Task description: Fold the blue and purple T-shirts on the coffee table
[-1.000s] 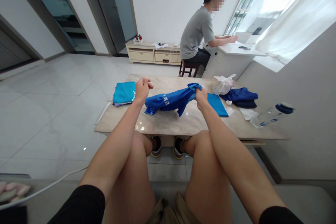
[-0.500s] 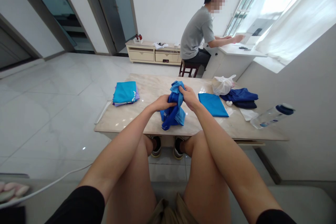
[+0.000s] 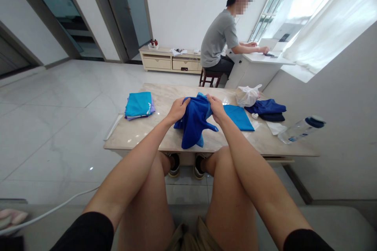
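Observation:
A crumpled blue cloth garment (image 3: 194,119), dark blue with lighter blue parts, hangs between my hands over the near middle of the table; its exact kind I cannot make out. My left hand (image 3: 178,110) is closed on its upper left edge. On the upper right edge, my right hand (image 3: 216,108) pinches the cloth. Just right of my right hand lies a flat, folded blue cloth (image 3: 240,117). Off to the left sits a stack of folded cloths (image 3: 138,104), bright blue on top with purple beneath.
The marble-look table (image 3: 159,133) spans in front of my knees. On its right are a white plastic bag (image 3: 248,95), dark blue clothes (image 3: 266,108), a white paper (image 3: 276,128) and a clear bottle (image 3: 300,130). A person (image 3: 219,35) sits on a stool at a white desk beyond.
The bunched garment has been spread wider between my hands, with more dark blue cloth showing. My left hand has moved up to its upper edge. The seated person's hand has lowered to the desk.

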`<state>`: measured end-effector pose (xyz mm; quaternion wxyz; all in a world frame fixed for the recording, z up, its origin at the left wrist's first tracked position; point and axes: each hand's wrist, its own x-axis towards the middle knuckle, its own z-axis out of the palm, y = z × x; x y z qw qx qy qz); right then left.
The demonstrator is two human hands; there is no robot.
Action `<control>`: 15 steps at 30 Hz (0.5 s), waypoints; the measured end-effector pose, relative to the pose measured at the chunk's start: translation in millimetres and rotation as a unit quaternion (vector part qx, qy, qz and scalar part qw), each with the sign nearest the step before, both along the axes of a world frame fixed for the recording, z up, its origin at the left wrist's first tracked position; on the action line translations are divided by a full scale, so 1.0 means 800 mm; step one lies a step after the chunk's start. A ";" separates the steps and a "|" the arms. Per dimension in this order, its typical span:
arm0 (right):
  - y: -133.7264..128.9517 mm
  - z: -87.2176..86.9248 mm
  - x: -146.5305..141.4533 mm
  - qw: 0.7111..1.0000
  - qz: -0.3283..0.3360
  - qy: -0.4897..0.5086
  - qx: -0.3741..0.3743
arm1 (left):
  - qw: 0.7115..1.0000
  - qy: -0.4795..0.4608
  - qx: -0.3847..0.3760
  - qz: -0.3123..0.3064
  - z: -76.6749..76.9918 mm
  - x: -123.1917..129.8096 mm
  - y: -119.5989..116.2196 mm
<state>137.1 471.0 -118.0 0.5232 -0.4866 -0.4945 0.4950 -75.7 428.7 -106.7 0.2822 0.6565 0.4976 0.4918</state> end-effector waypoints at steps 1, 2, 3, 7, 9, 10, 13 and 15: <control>-0.003 0.001 0.001 1.000 0.021 0.014 -0.008 | 1.000 -0.024 0.008 0.015 0.001 -0.001 0.001; -0.007 0.002 0.001 0.998 0.052 0.021 -0.020 | 0.998 -0.047 0.014 0.029 0.002 -0.003 0.002; -0.012 0.002 0.001 0.995 0.093 0.014 -0.036 | 0.997 -0.068 0.017 0.044 0.003 -0.005 0.002; -0.026 -0.008 -0.002 0.957 0.260 -0.114 -0.063 | 0.987 -0.112 -0.015 0.115 0.006 -0.015 -0.001; -0.023 -0.012 -0.004 0.957 0.253 -0.136 -0.042 | 0.991 -0.110 -0.047 0.065 0.007 -0.014 -0.007; -0.019 -0.012 -0.005 0.967 0.222 -0.121 -0.033 | 0.993 -0.099 -0.063 0.005 0.007 -0.012 -0.011; -0.002 -0.007 -0.002 0.997 0.072 0.001 -0.031 | 0.974 -0.020 -0.123 -0.190 0.004 0.000 -0.023; 0.003 0.002 0.004 0.996 -0.020 0.083 -0.037 | 0.958 0.033 -0.163 -0.232 0.001 0.008 -0.028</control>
